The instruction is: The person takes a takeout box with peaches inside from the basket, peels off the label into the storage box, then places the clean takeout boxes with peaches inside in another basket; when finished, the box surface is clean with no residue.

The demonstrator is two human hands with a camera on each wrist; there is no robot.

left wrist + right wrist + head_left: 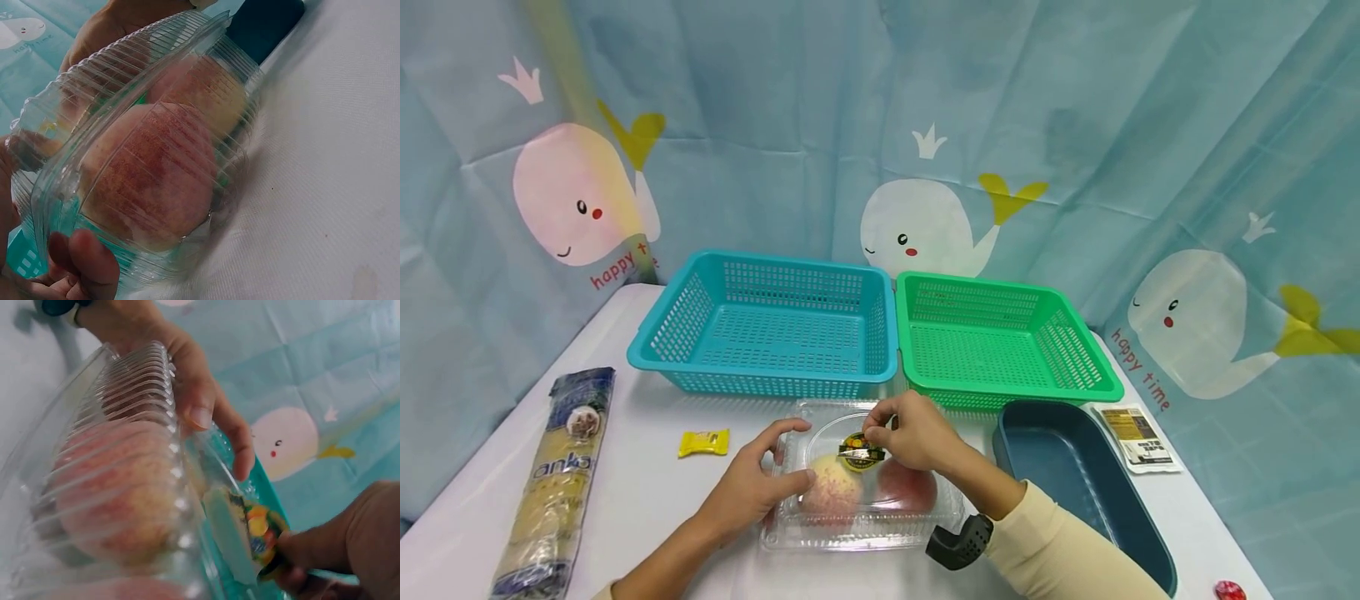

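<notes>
A clear plastic fruit box (842, 535) with a ribbed, domed lid lies on the white table. Two peaches (150, 178) show through its walls, one paler and one redder from above. My left hand (752, 485) grips the box's left side, thumb on the lid and fingers at the side. On top of the lid is a dark round sticker (860, 451) with a fruit picture. Between thumb and finger, my right hand (917, 435) pinches the sticker's edge. In the right wrist view, the sticker (259, 531) looks partly raised; how much still adheres I cannot tell.
Behind the box stand a blue basket (760, 385) and a green basket (1011, 392). A dark blue bin (1086, 467) sits right, beside a white-and-brown packet (1135, 437). At left lie a yellow snack packet (703, 442) and a long noodle bag (553, 483). A red item (1229, 590) lies front right.
</notes>
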